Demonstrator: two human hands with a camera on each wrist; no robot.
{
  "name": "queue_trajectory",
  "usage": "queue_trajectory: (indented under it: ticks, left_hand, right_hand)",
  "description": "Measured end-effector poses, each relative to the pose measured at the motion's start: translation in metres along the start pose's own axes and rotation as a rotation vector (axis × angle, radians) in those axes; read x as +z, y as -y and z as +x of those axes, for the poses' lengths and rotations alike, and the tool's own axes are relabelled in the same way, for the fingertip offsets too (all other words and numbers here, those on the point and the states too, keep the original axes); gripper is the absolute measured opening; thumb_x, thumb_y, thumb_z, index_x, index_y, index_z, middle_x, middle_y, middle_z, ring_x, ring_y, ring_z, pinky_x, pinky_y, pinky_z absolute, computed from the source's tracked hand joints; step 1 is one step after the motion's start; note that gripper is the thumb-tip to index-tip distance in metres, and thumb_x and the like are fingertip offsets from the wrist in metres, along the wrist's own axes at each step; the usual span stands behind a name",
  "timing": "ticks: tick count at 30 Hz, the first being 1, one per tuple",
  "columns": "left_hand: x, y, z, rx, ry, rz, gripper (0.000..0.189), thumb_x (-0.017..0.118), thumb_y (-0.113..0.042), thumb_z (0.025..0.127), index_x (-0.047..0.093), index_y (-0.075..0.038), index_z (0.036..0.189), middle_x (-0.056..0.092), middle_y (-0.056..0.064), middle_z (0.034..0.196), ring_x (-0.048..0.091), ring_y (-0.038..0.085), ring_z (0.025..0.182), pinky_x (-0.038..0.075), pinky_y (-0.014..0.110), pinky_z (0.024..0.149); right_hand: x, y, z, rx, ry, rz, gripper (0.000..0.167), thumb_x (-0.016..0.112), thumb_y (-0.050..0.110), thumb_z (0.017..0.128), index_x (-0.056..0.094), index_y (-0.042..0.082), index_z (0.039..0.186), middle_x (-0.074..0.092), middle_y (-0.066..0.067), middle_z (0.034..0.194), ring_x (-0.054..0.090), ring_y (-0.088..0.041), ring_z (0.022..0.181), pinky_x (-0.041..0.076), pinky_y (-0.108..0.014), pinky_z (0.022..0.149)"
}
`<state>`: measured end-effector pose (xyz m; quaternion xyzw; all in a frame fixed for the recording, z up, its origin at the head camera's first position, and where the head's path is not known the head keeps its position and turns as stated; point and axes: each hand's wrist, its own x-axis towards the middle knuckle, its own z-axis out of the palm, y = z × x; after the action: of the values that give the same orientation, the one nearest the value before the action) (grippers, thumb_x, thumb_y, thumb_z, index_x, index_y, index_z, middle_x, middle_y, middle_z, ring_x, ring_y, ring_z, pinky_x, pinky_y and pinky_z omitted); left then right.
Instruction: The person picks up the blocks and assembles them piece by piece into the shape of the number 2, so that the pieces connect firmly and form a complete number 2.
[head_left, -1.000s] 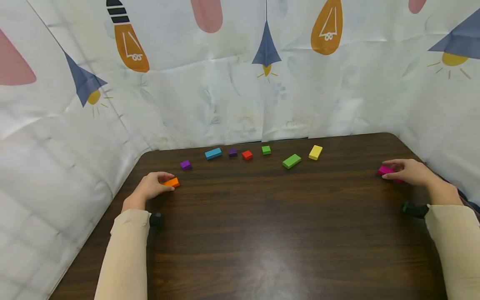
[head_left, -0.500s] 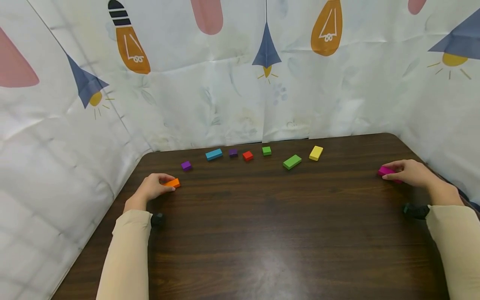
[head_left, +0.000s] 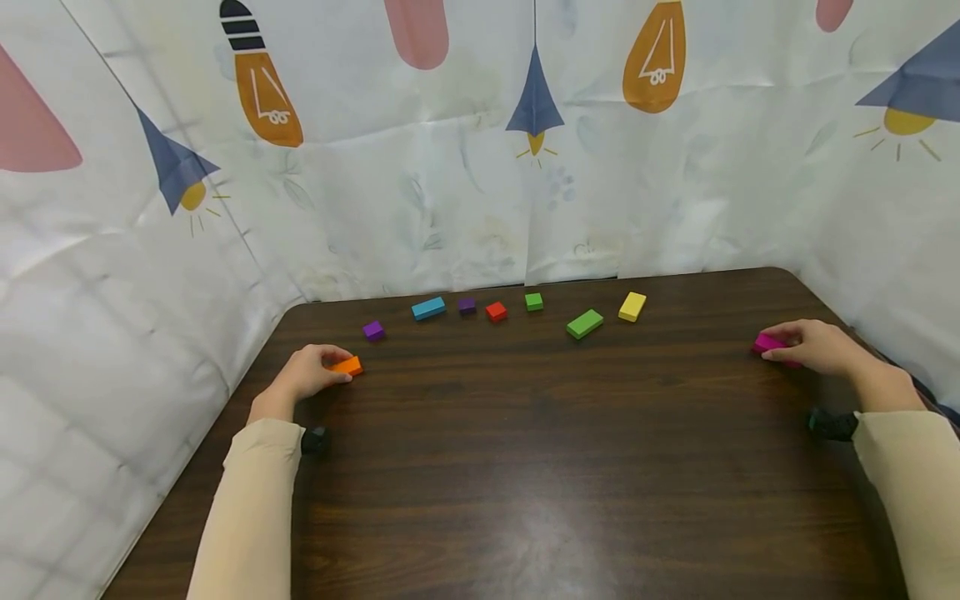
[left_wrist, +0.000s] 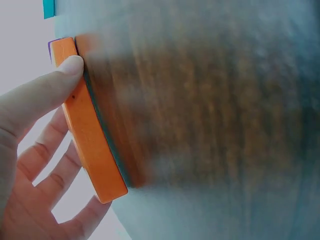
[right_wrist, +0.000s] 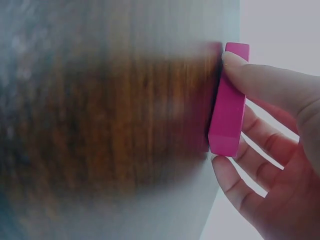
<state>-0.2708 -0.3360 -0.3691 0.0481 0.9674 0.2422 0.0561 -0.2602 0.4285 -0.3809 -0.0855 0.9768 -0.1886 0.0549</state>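
The left hand pinches the orange block near the left edge of the table; the right hand pinches the magenta block near the right edge. Table surface spans the gap. The magenta block has shifted slightly left. Long axes: orange, roughly crosswise; magenta, far-left to near-right.

The head view is evenly lit, with pale glare on the near tabletop. Both wrist views look hazy, the wood grain blurred.
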Motion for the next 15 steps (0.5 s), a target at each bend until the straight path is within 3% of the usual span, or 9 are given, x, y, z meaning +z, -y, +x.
queue_trajectory:
  ticks: [10, 15]
  left_hand:
    - [0.0, -0.006, -0.003, 0.053, -0.009, -0.002, 0.041, 0.077, -0.016, 0.093, 0.066, 0.005, 0.127, 0.064, 0.028, 0.127, 0.057, 0.044, 0.114, 0.041, 0.06, 0.102]
    - [0.0, -0.009, -0.003, 0.087, -0.012, 0.009, 0.041, 0.077, -0.014, 0.093, 0.067, 0.005, 0.127, 0.064, 0.028, 0.126, 0.057, 0.043, 0.113, 0.041, 0.06, 0.102]
  right_hand:
    - [-0.001, 0.013, 0.009, -0.045, -0.018, -0.007, 0.057, 0.073, 0.025, 0.096, 0.057, -0.019, 0.127, 0.059, -0.041, 0.116, 0.058, -0.047, 0.098, 0.045, -0.067, 0.086]
    - [0.0, 0.023, 0.011, -0.061, -0.015, -0.007, 0.057, 0.074, 0.024, 0.096, 0.057, -0.019, 0.128, 0.058, -0.041, 0.118, 0.057, -0.049, 0.102, 0.044, -0.068, 0.087]
